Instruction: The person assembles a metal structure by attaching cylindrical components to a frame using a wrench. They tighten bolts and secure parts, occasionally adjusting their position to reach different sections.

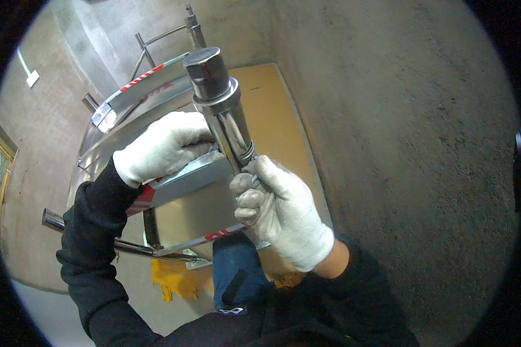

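A shiny metal post (230,130) with a collar and a flat-sided cap (207,72) stands tilted in front of me. My left hand (167,144), in a white knitted glove, is curled over the end of a grey metal rail (194,176) beside the post; its fingertips are partly hidden. Thin metal wire (248,152) loops around the lower part of the post. My gloved right hand (283,211) is closed just right of these loops, thumb and fingers pinching what looks like the wire's end. The fingers hide the post's lower end.
Further metal rails (139,95) with red and white markings and a tubular frame (165,37) extend to the far left. A tan board (272,110) lies beneath, along a rough grey wall (399,144). Yellow cloth (173,279) lies near my blue-trousered leg (234,269).
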